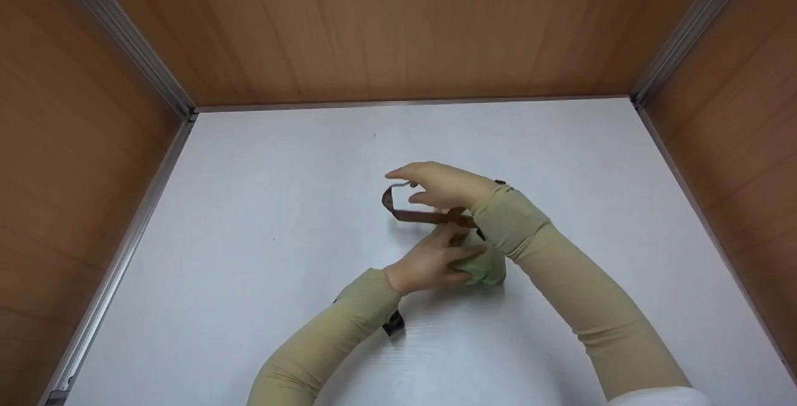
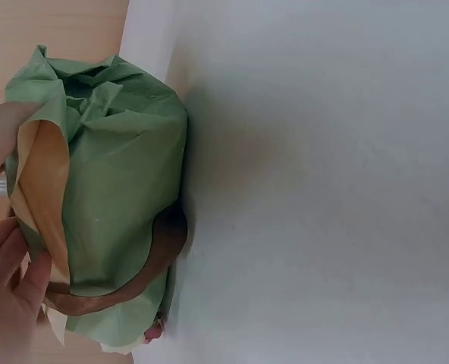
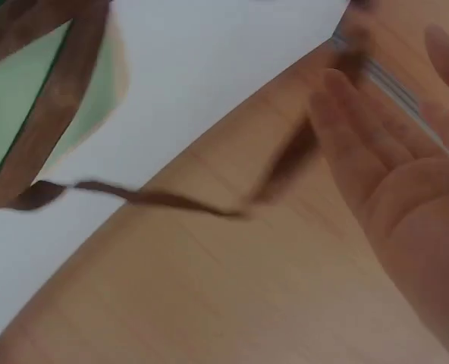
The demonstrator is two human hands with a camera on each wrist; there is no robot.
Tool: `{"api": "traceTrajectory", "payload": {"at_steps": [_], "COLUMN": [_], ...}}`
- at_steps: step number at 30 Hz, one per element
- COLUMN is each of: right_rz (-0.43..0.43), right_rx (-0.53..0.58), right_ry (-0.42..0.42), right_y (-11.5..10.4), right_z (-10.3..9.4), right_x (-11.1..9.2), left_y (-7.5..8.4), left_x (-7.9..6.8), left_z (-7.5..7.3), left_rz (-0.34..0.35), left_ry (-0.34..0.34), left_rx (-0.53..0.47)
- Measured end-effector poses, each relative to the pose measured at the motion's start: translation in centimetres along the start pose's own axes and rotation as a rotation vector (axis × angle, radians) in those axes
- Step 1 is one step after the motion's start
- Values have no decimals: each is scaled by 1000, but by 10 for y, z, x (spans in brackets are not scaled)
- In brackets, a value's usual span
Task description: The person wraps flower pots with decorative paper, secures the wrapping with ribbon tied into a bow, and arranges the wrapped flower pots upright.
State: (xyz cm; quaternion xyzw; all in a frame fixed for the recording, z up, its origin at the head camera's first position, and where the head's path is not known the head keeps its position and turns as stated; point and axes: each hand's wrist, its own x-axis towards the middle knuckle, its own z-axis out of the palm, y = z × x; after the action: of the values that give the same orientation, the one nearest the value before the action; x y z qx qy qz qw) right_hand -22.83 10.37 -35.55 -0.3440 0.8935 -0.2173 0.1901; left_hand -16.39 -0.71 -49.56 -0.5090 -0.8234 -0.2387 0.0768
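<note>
A small bouquet (image 2: 126, 174) wrapped in green paper lies on the white table, with a bit of pink showing at one end in the left wrist view. The left hand (image 1: 429, 263) grips the wrapper, its thumb and fingers at the tan inner fold. Around the bundle runs a brown ribbon (image 2: 126, 292). A loose length of this ribbon (image 1: 420, 216) loops out leftward in the head view, up to the fingers of the right hand (image 1: 445, 185). Those fingers are rather straight in the right wrist view, the thumb apart, and the blurred ribbon (image 3: 289, 163) passes behind the fingertips.
The white table (image 1: 280, 175) is bounded by wood-grain panels (image 1: 405, 32) at the back and both sides, with metal edging (image 1: 134, 38) at the corners. A small black piece (image 1: 394, 324) shows beneath the left forearm.
</note>
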Motion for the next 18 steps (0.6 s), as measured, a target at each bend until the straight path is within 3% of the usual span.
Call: {"api": "traceTrajectory", "payload": {"at_steps": [2,4,11,14,18], "right_rz": [44,71,228,295,316], "right_rx": [34,77,247,261,242], "right_ry": [17,92,307,344,344], "right_y": [6,20,101,131,157], "right_z": [-2,-4,12,27,46], "right_x": [-4,-13,-51,-61,-65], "left_y": [0,1,3,3,3], "left_x": [1,1,-1,-1,-1], "left_z": [-1,-3,-6,-6,-5], "left_rz": [-12,-42,-83,-79,-80], "left_ry": [-9,-30,-65,-59,-62], "left_rx": [7,15,28,23,11]}}
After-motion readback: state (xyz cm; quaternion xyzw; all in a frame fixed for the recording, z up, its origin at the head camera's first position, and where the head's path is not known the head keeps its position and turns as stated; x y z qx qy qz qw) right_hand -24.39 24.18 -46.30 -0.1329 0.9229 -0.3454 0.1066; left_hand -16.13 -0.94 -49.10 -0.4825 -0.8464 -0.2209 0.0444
